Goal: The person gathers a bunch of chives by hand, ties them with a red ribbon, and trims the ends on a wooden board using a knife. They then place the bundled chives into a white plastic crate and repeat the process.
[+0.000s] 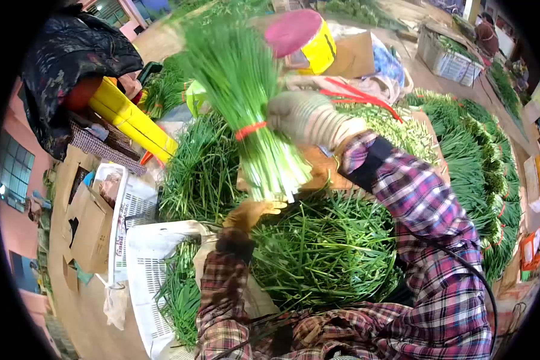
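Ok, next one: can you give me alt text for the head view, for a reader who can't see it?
A person in a plaid shirt holds up a bunch of green chives tied with a red band, the gloved right hand gripping it and the gloved left hand under its cut ends. Loose chives are heaped below, beside a white crate.

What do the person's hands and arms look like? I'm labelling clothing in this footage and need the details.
The right hand wears a pale knitted glove with a ribbed cuff; the left hand wears a tan-yellow glove. Both arms are in long plaid sleeves of purple, pink and white checks. A dark band wraps the right sleeve near the wrist, and a thin black cable runs along that arm.
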Demonstrator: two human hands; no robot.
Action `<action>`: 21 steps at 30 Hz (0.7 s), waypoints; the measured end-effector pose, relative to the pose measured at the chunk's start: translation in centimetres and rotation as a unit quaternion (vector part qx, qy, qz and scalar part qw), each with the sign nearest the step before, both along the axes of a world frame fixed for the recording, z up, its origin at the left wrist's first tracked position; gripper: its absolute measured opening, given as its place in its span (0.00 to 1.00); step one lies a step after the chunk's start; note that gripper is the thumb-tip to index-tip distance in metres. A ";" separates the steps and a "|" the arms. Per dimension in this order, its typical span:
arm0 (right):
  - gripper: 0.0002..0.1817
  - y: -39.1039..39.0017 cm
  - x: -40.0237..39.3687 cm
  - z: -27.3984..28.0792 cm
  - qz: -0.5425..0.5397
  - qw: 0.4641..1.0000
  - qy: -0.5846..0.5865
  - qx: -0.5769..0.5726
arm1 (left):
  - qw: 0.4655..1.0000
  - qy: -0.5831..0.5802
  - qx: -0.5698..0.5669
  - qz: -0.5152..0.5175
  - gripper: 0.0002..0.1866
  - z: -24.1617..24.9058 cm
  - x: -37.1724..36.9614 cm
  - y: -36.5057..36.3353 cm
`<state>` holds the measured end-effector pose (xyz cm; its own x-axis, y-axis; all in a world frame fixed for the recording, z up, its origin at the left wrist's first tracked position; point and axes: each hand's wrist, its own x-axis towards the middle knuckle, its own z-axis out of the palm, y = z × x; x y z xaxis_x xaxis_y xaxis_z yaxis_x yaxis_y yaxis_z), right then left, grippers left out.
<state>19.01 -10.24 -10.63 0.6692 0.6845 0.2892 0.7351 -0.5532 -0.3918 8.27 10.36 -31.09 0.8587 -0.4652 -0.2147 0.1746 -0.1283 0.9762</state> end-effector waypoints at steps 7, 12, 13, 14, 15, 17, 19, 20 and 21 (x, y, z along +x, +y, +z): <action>0.09 2.8 -1.2 -16.3 -0.062 0.988 0.065 -0.122 | 0.956 0.196 -0.071 0.205 0.11 -2.9 -0.4 -6.2; 0.09 2.0 -1.6 -17.8 -0.124 0.991 0.036 -0.033 | 0.949 -0.066 0.251 0.181 0.07 3.6 1.9 -4.8; 0.10 1.3 -1.3 -18.0 -0.113 0.990 0.086 -0.006 | 0.836 -0.300 0.434 0.149 0.17 4.3 3.3 -4.2; 0.11 0.3 -1.6 -18.2 -0.111 0.967 0.169 0.154 | 0.795 -0.399 0.428 0.159 0.34 4.5 3.8 -4.0; 0.11 -0.9 -1.9 -18.6 -0.107 0.913 0.243 0.308 | 0.797 -0.397 0.430 0.151 0.34 4.6 4.4 -4.1; 0.16 -4.0 0.0 -20.4 -0.147 0.917 0.175 0.328 | 0.720 -0.490 0.489 -0.044 0.52 6.2 6.1 -5.2; 0.18 -8.5 0.9 -17.4 -0.299 0.938 0.152 0.087 | 0.730 -0.450 0.495 -0.138 0.60 4.7 7.7 -5.3; 0.18 -9.8 1.1 -17.1 -0.326 0.933 0.153 0.001 | 0.701 -0.466 0.511 -0.175 0.61 4.7 8.1 -6.0; 0.18 -11.1 1.3 -17.2 -0.352 0.920 0.153 -0.085 | 0.701 -0.468 0.508 -0.180 0.61 4.6 8.2 -6.8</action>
<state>20.32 -21.38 -27.85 0.9959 0.0693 -0.0573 0.0420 -0.9224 -0.3840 16.51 3.55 -26.46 0.7106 -0.7035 -0.0143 -0.7033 -0.7107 0.0157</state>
